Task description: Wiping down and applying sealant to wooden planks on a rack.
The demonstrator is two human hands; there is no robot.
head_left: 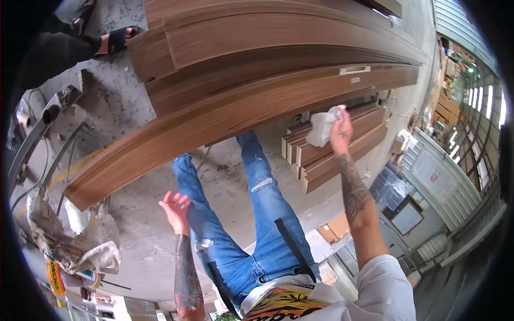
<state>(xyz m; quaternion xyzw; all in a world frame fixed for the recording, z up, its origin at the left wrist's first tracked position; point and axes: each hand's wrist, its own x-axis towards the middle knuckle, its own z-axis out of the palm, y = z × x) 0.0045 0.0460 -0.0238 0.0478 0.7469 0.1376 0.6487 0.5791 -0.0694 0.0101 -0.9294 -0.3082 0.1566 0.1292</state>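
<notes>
A long brown wood-grain board (214, 119) lies across the view in front of me, with a pale rectangular slot (355, 70) near its right end. My right hand (341, 132) is closed on a crumpled white cloth (322, 127), just on the near side of the board's right part. The cloth hangs from the fingers over a stack of shorter brown boards (342, 142). My left hand (175, 211) hovers in front of my leg, fingers apart and holding nothing. It is clear of the long board.
More brown panels (257, 35) lie beyond the long board. At the upper left, another person's sandalled foot (119, 40) stands beside them. Metal stands (48, 120) are at the left, with a dirty rag (99, 258) and bottles below. Cartons (448, 109) stand far right.
</notes>
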